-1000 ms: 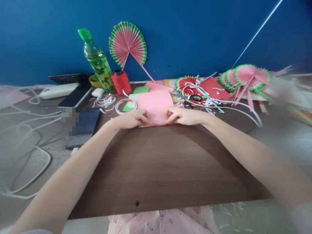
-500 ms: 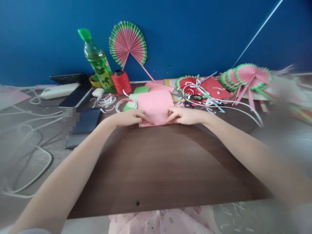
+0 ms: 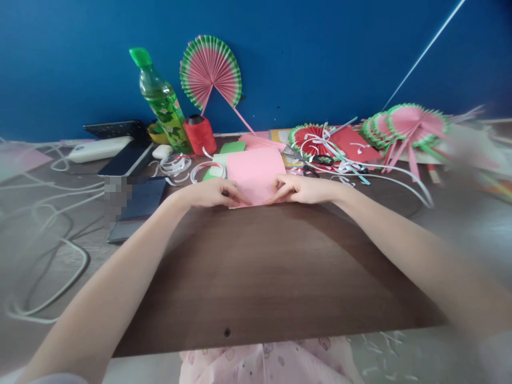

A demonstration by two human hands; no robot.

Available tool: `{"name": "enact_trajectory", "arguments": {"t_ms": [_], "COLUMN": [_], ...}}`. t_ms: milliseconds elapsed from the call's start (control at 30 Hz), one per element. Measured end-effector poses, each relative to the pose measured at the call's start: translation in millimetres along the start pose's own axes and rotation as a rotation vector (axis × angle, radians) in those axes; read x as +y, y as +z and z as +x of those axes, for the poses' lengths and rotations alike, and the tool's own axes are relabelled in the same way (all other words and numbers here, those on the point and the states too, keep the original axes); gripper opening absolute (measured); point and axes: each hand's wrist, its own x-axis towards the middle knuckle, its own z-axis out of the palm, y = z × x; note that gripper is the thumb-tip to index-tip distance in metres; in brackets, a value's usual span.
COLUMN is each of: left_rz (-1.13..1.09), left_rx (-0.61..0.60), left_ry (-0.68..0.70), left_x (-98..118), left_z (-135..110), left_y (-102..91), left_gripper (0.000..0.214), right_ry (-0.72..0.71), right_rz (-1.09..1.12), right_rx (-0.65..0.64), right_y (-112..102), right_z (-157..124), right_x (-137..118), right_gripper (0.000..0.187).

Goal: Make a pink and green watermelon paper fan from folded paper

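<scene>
A sheet of pink paper [image 3: 256, 173] lies in the middle of the desk, its far part bowed up. My left hand [image 3: 218, 193] has its fingers closed at the left of the near edge. At the right of that same edge, my right hand [image 3: 304, 189] pinches the paper, index finger and thumb pointing inward. Both sets of fingertips sit close together along the edge. Just behind the paper lies a pleated pink strip [image 3: 262, 143]. Left of it are a roll of tape [image 3: 196, 172] and green paper [image 3: 232, 147].
A watermelon-coloured paper fan [image 3: 210, 72] leans on the blue wall, beside a green-capped bottle [image 3: 162, 104] and a red thread spool [image 3: 200, 136]. More folded fans [image 3: 412, 125], scissors [image 3: 311, 170] and paper strips are at the right. White cables [image 3: 82, 253] trail on the left.
The hands stay at the near edge of the pink paper, with only a slight shift of the fingers. The green sliver at the paper's near left corner shows less now.
</scene>
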Motion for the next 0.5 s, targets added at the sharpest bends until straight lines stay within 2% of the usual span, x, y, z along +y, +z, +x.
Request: {"name": "enact_trajectory", "arguments": {"t_ms": [233,500], "left_rz": [0.017,0.072], "left_rx": [0.013,0.100], "left_ry": [0.026,-0.014], "left_x": [-2.7,-5.2], "left_z": [0.2,-2.0], "left_y": [1.6,7.3], "left_gripper": [0.029,0.029], "right_ry": [0.024,0.043], "right_rz": [0.023,0.011], "right_rx": [0.000,-0.018], "right_y": [-0.8,-1.1], "right_z": [-0.4,-0.8], "right_x": [-1.6,-0.7], "right_gripper": [0.041,0.041]}}
